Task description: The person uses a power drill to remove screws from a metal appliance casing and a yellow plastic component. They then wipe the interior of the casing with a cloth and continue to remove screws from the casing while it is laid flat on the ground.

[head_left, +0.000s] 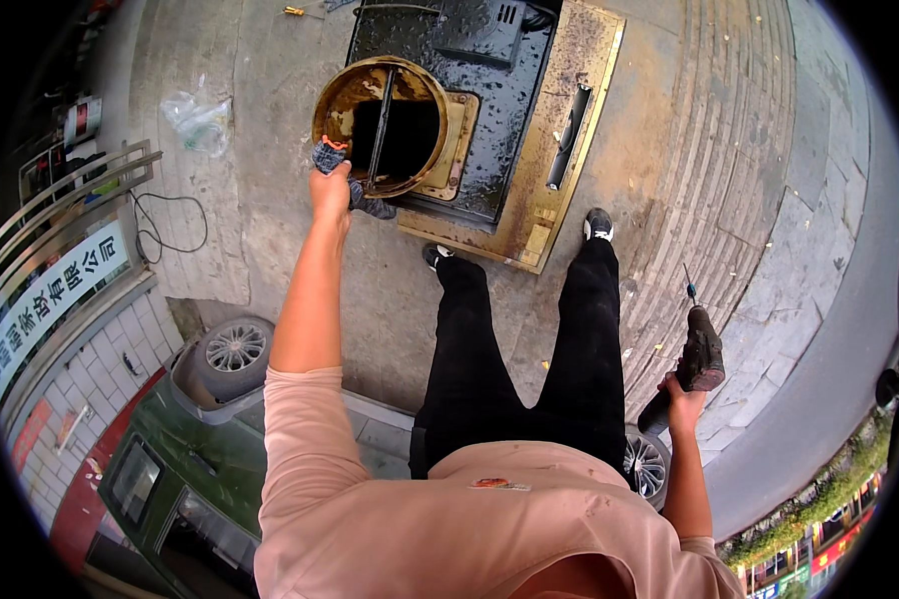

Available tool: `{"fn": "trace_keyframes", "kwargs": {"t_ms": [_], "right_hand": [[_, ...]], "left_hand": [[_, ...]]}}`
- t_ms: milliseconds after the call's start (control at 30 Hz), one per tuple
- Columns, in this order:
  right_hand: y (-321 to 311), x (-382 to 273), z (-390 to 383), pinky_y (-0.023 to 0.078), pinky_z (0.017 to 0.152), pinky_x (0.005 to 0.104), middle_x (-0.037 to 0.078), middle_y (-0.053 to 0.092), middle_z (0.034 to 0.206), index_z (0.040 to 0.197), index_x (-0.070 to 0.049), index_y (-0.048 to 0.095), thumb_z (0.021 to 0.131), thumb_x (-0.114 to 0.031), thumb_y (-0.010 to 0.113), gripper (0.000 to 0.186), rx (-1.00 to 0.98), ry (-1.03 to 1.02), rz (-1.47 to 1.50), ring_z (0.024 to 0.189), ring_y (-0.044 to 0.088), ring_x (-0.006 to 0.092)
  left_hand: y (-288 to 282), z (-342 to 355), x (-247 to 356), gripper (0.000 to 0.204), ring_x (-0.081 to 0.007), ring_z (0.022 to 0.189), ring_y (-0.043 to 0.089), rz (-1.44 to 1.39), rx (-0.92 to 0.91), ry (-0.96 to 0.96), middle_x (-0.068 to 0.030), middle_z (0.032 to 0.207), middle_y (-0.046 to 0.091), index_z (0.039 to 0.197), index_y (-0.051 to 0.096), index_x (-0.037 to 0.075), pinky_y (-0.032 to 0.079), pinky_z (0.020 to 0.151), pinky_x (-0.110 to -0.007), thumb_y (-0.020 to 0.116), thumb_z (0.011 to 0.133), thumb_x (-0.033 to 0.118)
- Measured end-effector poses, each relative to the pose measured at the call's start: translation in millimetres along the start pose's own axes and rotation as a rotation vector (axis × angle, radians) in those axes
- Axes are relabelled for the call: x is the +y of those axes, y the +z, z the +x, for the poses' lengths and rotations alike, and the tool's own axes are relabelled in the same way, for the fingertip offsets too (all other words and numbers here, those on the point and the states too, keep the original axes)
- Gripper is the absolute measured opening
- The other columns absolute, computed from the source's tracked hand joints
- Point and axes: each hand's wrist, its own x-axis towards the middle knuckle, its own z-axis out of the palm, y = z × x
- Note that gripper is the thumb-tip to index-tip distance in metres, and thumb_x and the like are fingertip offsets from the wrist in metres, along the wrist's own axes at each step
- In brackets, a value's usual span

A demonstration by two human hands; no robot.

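My left hand [331,190] is closed on a grey cloth glove [331,155] with orange edging, beside a round duct collar [443,100]. More grey cloth [373,208] hangs below the hand. The collar is stained brown, has a bar across its dark opening, and sits on a greasy black range hood [489,120] lying on the ground. Out to the right, my right hand [683,397] grips a dirty cordless drill [702,354]. Its long thin bit [688,280] points away from me. The drill is well apart from the hood.
My shoes [598,225] stand at the hood's near edge. A clear plastic bag [200,120] and a black cable [175,235] lie on the pavement to the left. Behind them are a metal rail [90,195] and a sign. A green vehicle [185,469] stands near left.
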Motion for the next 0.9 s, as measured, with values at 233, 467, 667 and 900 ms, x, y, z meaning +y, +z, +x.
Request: {"fn": "trace_keyframes", "kwargs": {"t_ms": [233, 467, 667, 900], "right_hand": [[28, -13, 4, 0.052, 0.067, 0.0315, 0.007, 0.061, 0.093, 0.123, 0.001, 0.053, 0.083, 0.001, 0.066, 0.042, -0.147, -0.051, -0.069, 0.073, 0.061, 0.0163], [41, -24, 1, 0.053, 0.066, 0.0314, 0.008, 0.060, 0.095, 0.119, 0.001, 0.053, 0.082, 0.002, 0.066, 0.039, -0.121, -0.070, -0.051, 0.074, 0.061, 0.0162], [56, -19, -35, 0.053, 0.066, 0.0322, 0.010, 0.061, 0.105, 0.130, 0.002, 0.050, 0.083, 0.002, 0.065, 0.050, 0.003, -0.131, -0.095, 0.075, 0.062, 0.0172], [139, 11, -202, 0.053, 0.063, 0.0331, 0.011, 0.059, 0.106, 0.123, 0.003, 0.052, 0.080, 0.007, 0.066, 0.046, 0.282, -0.098, 0.119, 0.071, 0.062, 0.0187]], "left_hand": [[-5, 1, 12, 0.016, -0.0193, 0.078, 0.063, 0.006, -0.111, -0.069, -0.0059, 0.093, 0.064, 0.106, 0.062, 0.001, 0.051, 0.069, -0.036, 0.062, 0.090, 0.004], [-26, 12, 2, 0.022, -0.0219, 0.088, 0.064, -0.114, -0.246, -0.087, -0.0067, 0.098, 0.064, 0.111, 0.059, 0.003, 0.054, 0.077, -0.040, 0.063, 0.089, 0.004], [-44, 28, 6, 0.022, -0.0215, 0.084, 0.064, -0.139, -0.485, -0.087, -0.0059, 0.092, 0.062, 0.105, 0.057, 0.005, 0.054, 0.074, -0.042, 0.067, 0.086, 0.008], [-55, 35, 6, 0.021, -0.0223, 0.077, 0.065, -0.175, -0.609, -0.120, -0.0074, 0.087, 0.061, 0.104, 0.056, 0.002, 0.057, 0.071, -0.042, 0.063, 0.084, 0.003]]}}
